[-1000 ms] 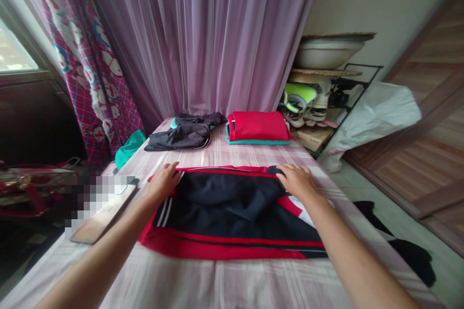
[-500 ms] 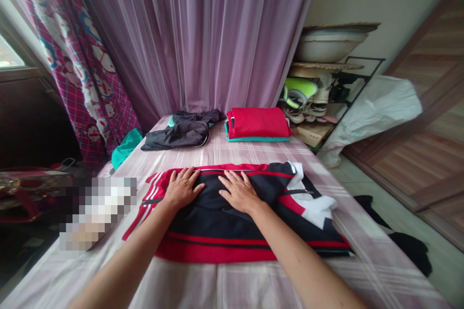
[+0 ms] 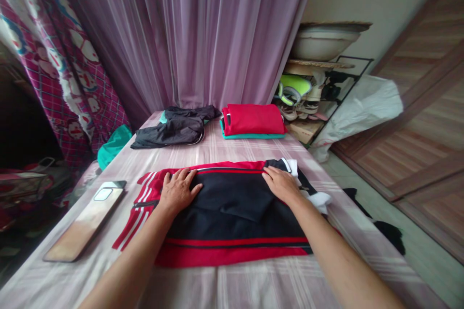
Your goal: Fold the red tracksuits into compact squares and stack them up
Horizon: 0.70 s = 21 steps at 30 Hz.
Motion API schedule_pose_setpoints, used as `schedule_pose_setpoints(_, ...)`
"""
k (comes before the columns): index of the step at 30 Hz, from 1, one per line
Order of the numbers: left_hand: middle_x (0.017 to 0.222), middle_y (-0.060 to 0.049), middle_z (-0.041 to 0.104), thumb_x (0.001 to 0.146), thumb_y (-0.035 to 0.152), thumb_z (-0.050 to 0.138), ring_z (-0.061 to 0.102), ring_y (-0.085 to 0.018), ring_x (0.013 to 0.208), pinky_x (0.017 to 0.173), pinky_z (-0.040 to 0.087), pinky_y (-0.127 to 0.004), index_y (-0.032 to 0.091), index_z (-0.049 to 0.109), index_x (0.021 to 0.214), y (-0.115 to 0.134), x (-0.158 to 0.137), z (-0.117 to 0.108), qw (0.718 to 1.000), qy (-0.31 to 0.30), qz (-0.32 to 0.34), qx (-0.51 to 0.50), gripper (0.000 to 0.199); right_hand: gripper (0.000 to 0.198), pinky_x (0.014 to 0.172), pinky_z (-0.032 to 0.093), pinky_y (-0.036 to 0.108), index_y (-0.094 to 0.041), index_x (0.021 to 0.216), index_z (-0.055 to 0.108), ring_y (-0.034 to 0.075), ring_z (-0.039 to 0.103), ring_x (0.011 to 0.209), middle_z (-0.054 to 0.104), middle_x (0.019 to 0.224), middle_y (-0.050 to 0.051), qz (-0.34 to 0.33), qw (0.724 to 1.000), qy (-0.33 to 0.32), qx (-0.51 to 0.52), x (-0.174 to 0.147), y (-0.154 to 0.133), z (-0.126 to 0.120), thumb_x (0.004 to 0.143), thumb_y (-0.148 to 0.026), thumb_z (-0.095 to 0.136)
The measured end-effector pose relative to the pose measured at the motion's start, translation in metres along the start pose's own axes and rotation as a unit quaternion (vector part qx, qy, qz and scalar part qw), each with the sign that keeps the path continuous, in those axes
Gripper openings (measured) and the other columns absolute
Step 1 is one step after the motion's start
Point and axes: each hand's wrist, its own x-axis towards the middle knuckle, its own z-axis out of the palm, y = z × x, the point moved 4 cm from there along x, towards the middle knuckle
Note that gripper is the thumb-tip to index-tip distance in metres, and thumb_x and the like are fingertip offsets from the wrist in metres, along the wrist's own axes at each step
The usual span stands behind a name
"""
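A navy and red track jacket [image 3: 224,203] with white stripes at its left end and a white collar at its right lies flat on the cloth-covered surface [image 3: 246,285]. My left hand [image 3: 180,190] rests on the jacket's left part, fingers spread and palm down. Toward the collar, my right hand [image 3: 282,183] lies on the far right part with its fingers extended, and it covers some of the white trim. Neither hand grasps anything that I can see. To the left of the jacket is a smartphone [image 3: 78,231] with its shiny back up.
A folded red and teal stack [image 3: 253,119] sits at the far right. Dark crumpled clothing [image 3: 170,133] lies at the far left, and a teal cloth [image 3: 114,147] hangs at the left edge. Beyond the right edge stand a shoe rack [image 3: 308,101] and a white plastic bag [image 3: 362,111].
My right hand has slid right over the jacket, from its middle to near the collar. Less of the white collar shows. The left hand stays on the left part, and the view has shifted slightly.
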Motion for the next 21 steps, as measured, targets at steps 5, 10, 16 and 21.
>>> schedule_pose_setpoints(5, 0.149, -0.013, 0.053, 0.096, 0.055, 0.042, 0.047, -0.035, 0.137, 0.114, 0.026, -0.063, 0.026, 0.051, 0.144, 0.001, -0.003, -0.001, 1.0, 0.0, -0.016, -0.002, 0.057, 0.043, 0.099, 0.041, 0.042, -0.021, 0.128, 0.066, 0.028, 0.059, 0.12, 0.067, 0.132, 0.012, 0.011, 0.998, 0.051, -0.035, 0.041, 0.006, -0.033, 0.099, -0.032, 0.036)
schedule_pose_setpoints(10, 0.153, -0.011, 0.048, 0.095, 0.055, 0.044, 0.042, -0.036, 0.14, 0.112, 0.028, -0.066, 0.03, 0.05, 0.145, 0.0, -0.003, -0.002, 0.999, -0.015, -0.034, -0.01, 0.057, 0.047, 0.096, 0.041, 0.043, -0.016, 0.109, 0.075, 0.029, 0.066, 0.108, 0.074, 0.112, 0.018, 0.013, 0.993, -0.017, -0.112, 0.066, 0.019, -0.021, 0.1, -0.045, 0.039)
schedule_pose_setpoints(16, 0.154, -0.012, 0.047, 0.094, 0.058, 0.045, 0.041, -0.037, 0.14, 0.11, 0.03, -0.066, 0.031, 0.05, 0.145, 0.0, -0.002, 0.0, 0.999, -0.017, -0.048, -0.01, 0.058, 0.045, 0.081, 0.043, 0.036, -0.018, 0.101, 0.075, 0.026, 0.07, 0.093, 0.076, 0.103, 0.017, 0.036, 0.989, -0.001, -0.141, 0.068, 0.042, -0.005, 0.101, -0.042, 0.037)
schedule_pose_setpoints(21, 0.153, -0.013, 0.048, 0.094, 0.058, 0.044, 0.041, -0.037, 0.139, 0.111, 0.027, -0.068, 0.029, 0.05, 0.145, 0.0, -0.002, 0.003, 0.999, -0.007, -0.044, 0.003, 0.059, 0.038, 0.092, 0.04, 0.042, -0.018, 0.113, 0.071, 0.029, 0.065, 0.105, 0.072, 0.114, 0.017, 0.049, 0.991, 0.004, -0.126, 0.072, 0.027, -0.016, 0.099, -0.036, 0.041)
